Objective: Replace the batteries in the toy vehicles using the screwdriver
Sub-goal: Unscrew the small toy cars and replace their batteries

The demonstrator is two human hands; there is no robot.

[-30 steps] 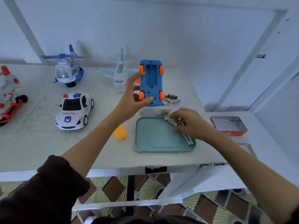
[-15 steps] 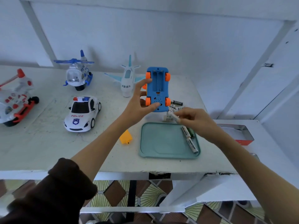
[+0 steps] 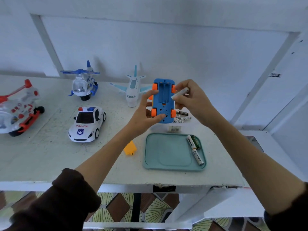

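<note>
- The left hand (image 3: 146, 112) holds the blue toy car (image 3: 163, 100) upside down above the table (image 3: 50, 155), its grip clamped on the body with the thumb under the near end and fingers along the left side.
- The battery bay in the car's belly is open and looks empty — the yellow cover (image 3: 130, 148) lies on the table just left of the teal tray (image 3: 166, 167).
- The right hand (image 3: 191, 99) pinches a white battery (image 3: 180, 93) between thumb and fingertips, right beside the car's upper right orange wheel, with its near tip close to the bay's edge.
- Step in hand, as I judge it: seating this battery in the bay.
- To do it well, check the polarity marks in the bay first; from here they are too small to read.
- Press the flat end against the spring, then tip the other end down — not straight in from above.
- Keep the car steady and level, so that the battery does not roll out.
- Two more white batteries (image 3: 194, 150) and a green one (image 3: 195, 141) wait in the tray's right side; a small heap of others (image 3: 182, 117) lies behind the car.
- I cannot see a screwdriver anywhere in view.
</note>
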